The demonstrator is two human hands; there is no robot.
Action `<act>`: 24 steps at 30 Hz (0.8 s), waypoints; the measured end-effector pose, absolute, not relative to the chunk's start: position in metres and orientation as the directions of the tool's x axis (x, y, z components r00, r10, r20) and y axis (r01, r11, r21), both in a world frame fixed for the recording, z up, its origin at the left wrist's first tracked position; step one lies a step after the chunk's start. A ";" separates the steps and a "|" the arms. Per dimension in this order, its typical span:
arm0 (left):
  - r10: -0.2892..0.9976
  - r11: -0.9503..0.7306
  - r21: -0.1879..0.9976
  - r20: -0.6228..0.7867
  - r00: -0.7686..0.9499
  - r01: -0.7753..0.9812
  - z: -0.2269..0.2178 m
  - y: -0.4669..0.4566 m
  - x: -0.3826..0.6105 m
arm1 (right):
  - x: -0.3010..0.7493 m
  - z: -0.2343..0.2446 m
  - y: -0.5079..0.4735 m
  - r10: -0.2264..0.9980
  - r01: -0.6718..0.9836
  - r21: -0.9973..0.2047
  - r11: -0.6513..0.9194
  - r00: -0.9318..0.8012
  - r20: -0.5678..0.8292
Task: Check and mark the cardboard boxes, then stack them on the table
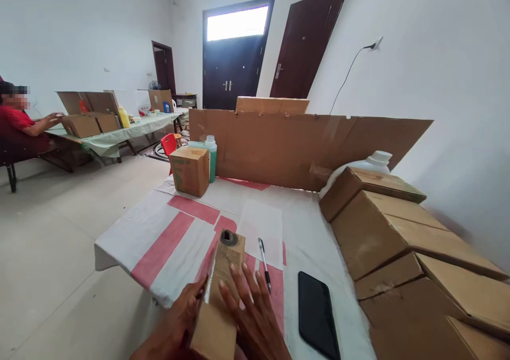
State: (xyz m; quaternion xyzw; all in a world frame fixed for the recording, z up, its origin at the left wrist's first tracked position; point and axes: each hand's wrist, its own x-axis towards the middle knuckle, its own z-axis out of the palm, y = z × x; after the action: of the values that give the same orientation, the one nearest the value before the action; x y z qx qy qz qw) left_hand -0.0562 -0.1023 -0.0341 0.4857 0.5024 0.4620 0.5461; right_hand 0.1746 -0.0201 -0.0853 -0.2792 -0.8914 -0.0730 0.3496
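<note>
A narrow cardboard box (223, 291) with a dark round hole near its far end is in front of me at the table's near edge, its far end pointing away. My left hand (181, 315) grips the box along its left side; some of its fingers are hidden behind it. Across the top and right side of the box lies my right hand (251, 309), fingers spread and stretched out. A pen (264, 264) rests just beyond the right fingertips, partly on a white sheet of paper (261, 227). To the right is a black phone (317, 315).
Stacked cardboard boxes (382, 232) line the right side, with a white jug (374, 163) behind. A small carton (190, 171) and green bottle (211, 158) stand at the back left. A cardboard panel (271, 147) closes the back. A person (19, 118) sits at another table (139, 128).
</note>
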 end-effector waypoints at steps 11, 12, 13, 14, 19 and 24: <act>0.919 -0.194 0.973 0.137 -0.369 -0.122 -0.018 0.002 -0.101 | 0.073 -0.020 0.093 0.862 0.543 -0.674 0.500 -0.245 0.443; 0.923 -0.153 0.980 0.094 -0.372 -0.130 -0.027 0.014 -0.094 | 0.067 -0.021 0.100 0.870 0.527 -0.697 0.486 -0.218 0.441; 0.940 -0.120 0.984 0.069 -0.335 -0.134 -0.034 0.025 -0.087 | 0.062 -0.021 0.106 0.871 0.506 -0.714 0.484 -0.204 0.446; 0.949 -0.099 0.987 0.055 -0.311 -0.127 -0.040 0.035 -0.083 | 0.058 -0.022 0.111 0.867 0.483 -0.724 0.493 -0.201 0.456; 0.815 -0.225 0.971 0.233 -0.531 0.081 -0.034 0.079 -0.108 | 0.023 -0.025 0.142 0.830 0.359 -0.749 0.557 -0.275 0.486; 0.693 -0.219 0.957 0.288 -0.660 0.189 -0.023 0.141 -0.185 | -0.046 -0.030 0.190 0.806 0.241 -0.788 0.567 -0.361 0.470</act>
State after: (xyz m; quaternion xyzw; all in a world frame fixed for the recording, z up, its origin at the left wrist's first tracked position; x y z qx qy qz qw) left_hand -0.1849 0.1411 -0.0231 0.3690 0.5976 0.6878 0.1834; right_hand -0.0459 0.1903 -0.0299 -0.3431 -0.7626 0.3142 0.4495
